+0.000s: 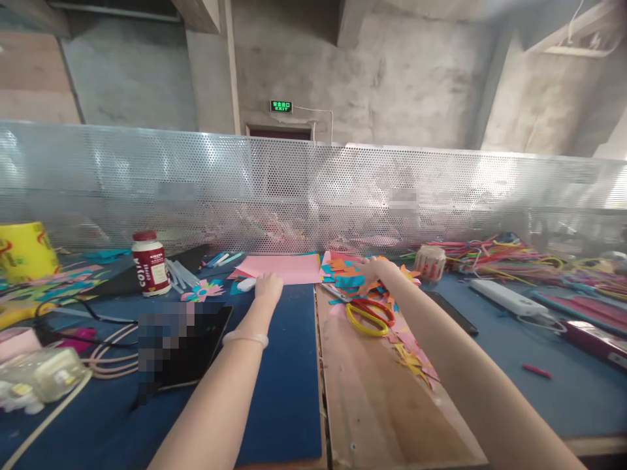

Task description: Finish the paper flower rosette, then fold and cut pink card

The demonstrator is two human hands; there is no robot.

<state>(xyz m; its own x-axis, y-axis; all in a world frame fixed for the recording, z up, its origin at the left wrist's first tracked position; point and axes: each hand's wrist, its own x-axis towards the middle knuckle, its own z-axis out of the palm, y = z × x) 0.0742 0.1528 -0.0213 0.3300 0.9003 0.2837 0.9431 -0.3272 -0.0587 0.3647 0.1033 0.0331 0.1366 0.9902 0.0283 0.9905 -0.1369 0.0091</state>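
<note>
My left hand (269,287) is closed at the near edge of a stack of pink paper sheets (289,266). A small white rounded object (246,284) lies against its left side; what the fingers hold, if anything, is hidden. Over a pile of orange and blue paper scraps (343,269), my right hand (377,273) reaches with thumb and fingers apart, touching the pieces. Scissors with red and yellow handles (368,318) rest just in front of this pile, blades pointing away to the left. Yellow and pink cut scraps (414,359) trail beneath my right forearm.
At left stand a coffee bottle (149,264), a paper flower (202,291), a black tablet (196,352) and cables (110,352). On the right are a jar (430,262), a phone (453,313), a power strip (509,301) and pipe cleaners (490,254). A perforated metal screen (274,189) closes the back.
</note>
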